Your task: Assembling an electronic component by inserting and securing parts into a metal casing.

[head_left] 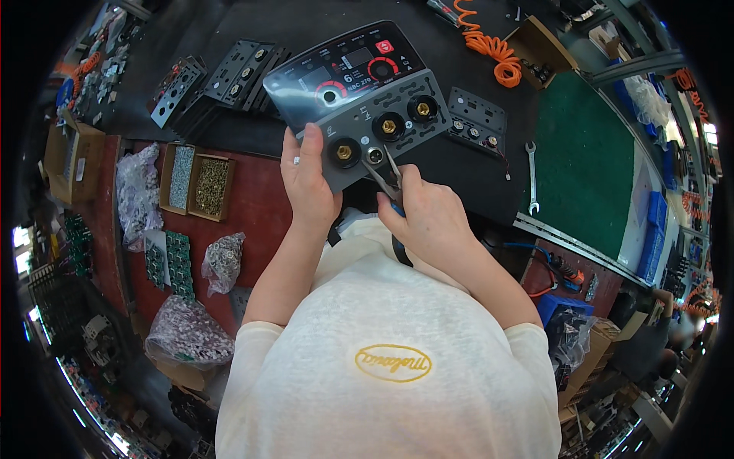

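Note:
A dark machine front panel point(312, 86), with a glossy display face and a grey lower plate, is tilted up over the bench. Its lower plate point(359, 122) carries several round black sockets with brass centres and a smaller metal round connector point(375, 156). My left hand point(312, 172) grips the panel's lower left corner, thumb on the front. My right hand point(428, 206) is closed round the handles of a pair of pliers point(388, 180), whose jaws reach up to the small connector. The jaws look to be on or beside its rim; the exact contact is too small to tell.
Stacked panel plates point(237, 73) stand at the back left, and another plate with sockets point(478, 122) lies right of the panel. A wrench point(533, 177) rests by a green mat point(585, 168). Boxes of small screws point(210, 186), bags and circuit boards point(180, 264) are at left.

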Demonstrator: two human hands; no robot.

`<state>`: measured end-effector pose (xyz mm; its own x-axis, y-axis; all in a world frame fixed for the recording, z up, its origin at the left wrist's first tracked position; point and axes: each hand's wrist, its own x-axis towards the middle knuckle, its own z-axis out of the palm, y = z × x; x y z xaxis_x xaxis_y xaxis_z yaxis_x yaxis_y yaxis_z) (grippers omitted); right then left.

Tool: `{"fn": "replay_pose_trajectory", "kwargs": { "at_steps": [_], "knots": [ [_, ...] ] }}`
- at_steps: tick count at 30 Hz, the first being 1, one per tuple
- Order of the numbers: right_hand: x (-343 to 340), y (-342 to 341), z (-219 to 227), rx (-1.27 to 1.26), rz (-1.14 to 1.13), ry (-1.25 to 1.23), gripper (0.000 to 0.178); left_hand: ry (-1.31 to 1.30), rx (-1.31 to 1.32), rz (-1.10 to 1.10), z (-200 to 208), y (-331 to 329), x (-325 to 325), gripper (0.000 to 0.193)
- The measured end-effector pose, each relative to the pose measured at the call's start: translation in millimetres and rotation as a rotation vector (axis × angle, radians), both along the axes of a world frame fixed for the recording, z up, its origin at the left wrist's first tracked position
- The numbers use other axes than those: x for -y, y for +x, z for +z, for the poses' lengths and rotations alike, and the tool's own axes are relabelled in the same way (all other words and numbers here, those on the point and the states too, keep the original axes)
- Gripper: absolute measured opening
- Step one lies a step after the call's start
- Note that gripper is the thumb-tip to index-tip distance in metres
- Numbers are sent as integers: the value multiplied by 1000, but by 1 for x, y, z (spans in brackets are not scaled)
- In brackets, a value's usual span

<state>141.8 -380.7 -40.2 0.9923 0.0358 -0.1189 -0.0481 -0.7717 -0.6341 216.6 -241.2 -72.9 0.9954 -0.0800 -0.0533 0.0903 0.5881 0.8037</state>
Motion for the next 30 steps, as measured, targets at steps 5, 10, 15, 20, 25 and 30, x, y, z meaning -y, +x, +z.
{"fn": "replay_pose_trajectory", "kwargs": {
  "at_steps": [5,10,15,20,25,30],
  "knots": [
    [4,0,1,-68,63,-22,30,33,3,11,5,-3,3,30],
    [7,-1,7,-62,81,-42,32,69,22,10,6,-3,5,31],
    [11,-1,9,-99,94,-13,34,77,12,23,7,-7,9,33],
    [7,-3,7,-114,59,-21,32,60,9,33,10,-10,12,33],
    [5,-5,2,-102,32,67,31,40,6,43,7,-10,15,32],
    [3,-6,3,-188,-3,129,33,65,-11,39,1,-5,13,33]
  ]
}}
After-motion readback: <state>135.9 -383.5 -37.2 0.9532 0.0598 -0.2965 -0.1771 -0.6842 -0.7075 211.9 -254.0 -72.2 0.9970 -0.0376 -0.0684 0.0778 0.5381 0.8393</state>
